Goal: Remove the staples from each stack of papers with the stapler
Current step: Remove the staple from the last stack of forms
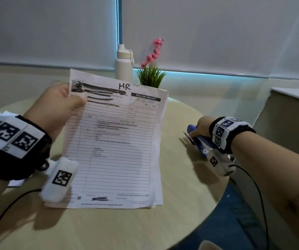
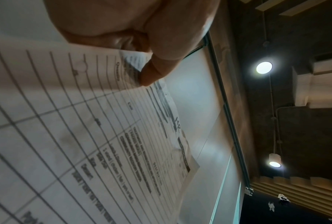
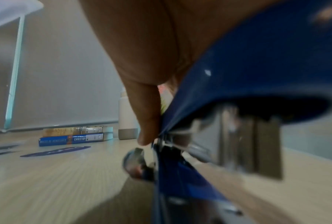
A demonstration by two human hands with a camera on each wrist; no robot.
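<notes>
A stack of white delivery-receipt papers (image 1: 116, 145) marked "HR" is held tilted up over the round table. My left hand (image 1: 62, 100) pinches its top left corner, thumb on the front sheet; in the left wrist view the thumb (image 2: 155, 71) presses on the papers (image 2: 84, 136). At the table's right side my right hand (image 1: 202, 127) grips a blue stapler (image 1: 197, 141) with metal parts. The right wrist view shows my fingers (image 3: 148, 118) curled round the blue stapler (image 3: 238, 75) just above the wood. I cannot see a staple in the stack.
A white bottle (image 1: 123, 62) and a small plant with pink flowers (image 1: 151, 69) stand at the table's far edge. More papers (image 1: 4, 114) lie under my left wrist. Two stacked books (image 3: 75, 135) and a blue oval mat (image 3: 56, 151) lie at the far left.
</notes>
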